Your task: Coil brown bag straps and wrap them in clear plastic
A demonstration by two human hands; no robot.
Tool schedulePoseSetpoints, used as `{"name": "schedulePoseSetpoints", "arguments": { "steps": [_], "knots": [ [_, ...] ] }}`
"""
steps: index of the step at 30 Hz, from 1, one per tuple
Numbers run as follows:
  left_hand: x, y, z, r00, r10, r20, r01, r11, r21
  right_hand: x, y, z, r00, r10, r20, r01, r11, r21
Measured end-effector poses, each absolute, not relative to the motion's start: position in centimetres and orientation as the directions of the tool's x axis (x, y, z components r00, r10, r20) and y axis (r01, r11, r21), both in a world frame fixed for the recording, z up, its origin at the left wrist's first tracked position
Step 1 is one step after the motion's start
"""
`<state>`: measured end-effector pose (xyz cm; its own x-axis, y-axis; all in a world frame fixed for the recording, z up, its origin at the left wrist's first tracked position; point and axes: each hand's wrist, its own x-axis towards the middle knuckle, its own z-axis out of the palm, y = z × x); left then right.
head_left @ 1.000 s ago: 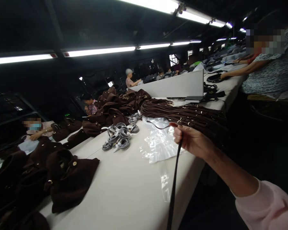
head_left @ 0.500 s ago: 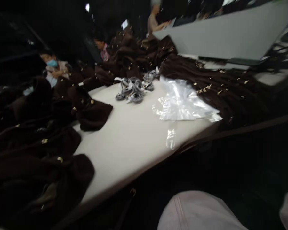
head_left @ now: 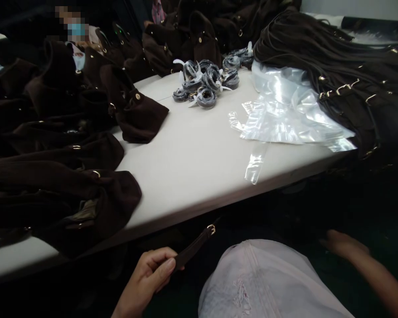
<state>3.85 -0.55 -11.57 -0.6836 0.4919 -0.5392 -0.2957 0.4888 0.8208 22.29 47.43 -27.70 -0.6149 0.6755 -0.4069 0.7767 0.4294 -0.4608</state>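
Note:
My left hand (head_left: 149,276) is below the table's front edge, its fingers pinched on the end of a dark brown strap (head_left: 195,245) with a gold buckle. My right hand (head_left: 343,243) hangs low at the right in the dark under the table; its fingers are blurred and I cannot make out what they do. On the white table (head_left: 192,163) lie brown suede bags (head_left: 63,185) at the left, a big bundle of brown straps (head_left: 348,75) at the right, and clear plastic bags (head_left: 285,115) beside it.
A heap of small grey coiled rings (head_left: 207,81) sits at the table's far middle, with more brown bags (head_left: 192,35) behind it. A masked person (head_left: 74,33) sits at the far left. My pink garment (head_left: 268,287) fills the lower middle.
The view has tilted down to the table's front edge. My right hand left the strap bundle and dropped below the table. My left hand came into view, holding the strap's buckled end.

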Motion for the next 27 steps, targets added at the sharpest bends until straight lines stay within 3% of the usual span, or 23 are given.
{"name": "schedulePoseSetpoints", "arguments": {
  "steps": [2,3,5,8,10,12,15,22,24,27],
  "knots": [
    [3.9,-0.3,-11.0,-0.676,0.517,-0.525,-0.235,0.524,0.819,19.4,43.7,-28.0,-0.655,0.610,-0.445,0.749,0.449,-0.487],
    [3.9,-0.3,-10.8,-0.671,0.532,-0.516,-0.198,0.543,0.816,17.8,41.6,-27.2,-0.734,0.540,-0.413,0.670,0.475,-0.570],
    [4.1,-0.2,-10.8,-0.677,0.544,-0.496,-0.133,0.571,0.810,14.4,37.4,-24.1,-0.952,0.238,-0.191,0.287,0.485,-0.826],
    [4.1,-0.1,-11.2,-0.702,0.549,-0.454,-0.125,0.533,0.837,10.5,32.6,-18.9,-0.982,-0.189,-0.004,-0.054,0.304,-0.951],
    [4.0,0.1,-11.7,-0.721,0.534,-0.443,-0.183,0.470,0.864,9.1,30.6,-16.7,-0.899,-0.438,0.002,-0.068,0.136,-0.988],
    [3.7,0.4,-12.4,-0.717,0.526,-0.457,-0.242,0.427,0.871,8.6,29.6,-16.1,-0.826,-0.560,-0.055,0.040,0.040,-0.998],
    [2.9,0.3,-13.8,-0.682,0.538,-0.496,-0.302,0.410,0.861,8.4,29.5,-16.7,-0.806,-0.563,-0.183,0.209,0.019,-0.978],
    [2.5,-3.0,-17.0,-0.683,0.488,-0.543,-0.335,0.451,0.827,8.7,36.2,-19.8,-0.852,-0.286,-0.439,0.393,0.205,-0.896],
    [2.6,-3.3,-17.2,-0.681,0.483,-0.550,-0.344,0.452,0.823,9.3,37.8,-20.4,-0.828,-0.292,-0.479,0.422,0.241,-0.874],
    [2.4,-2.4,-17.1,-0.634,0.511,-0.581,-0.376,0.452,0.809,10.2,38.3,-20.5,-0.764,-0.426,-0.485,0.431,0.221,-0.875]
  ]
}}
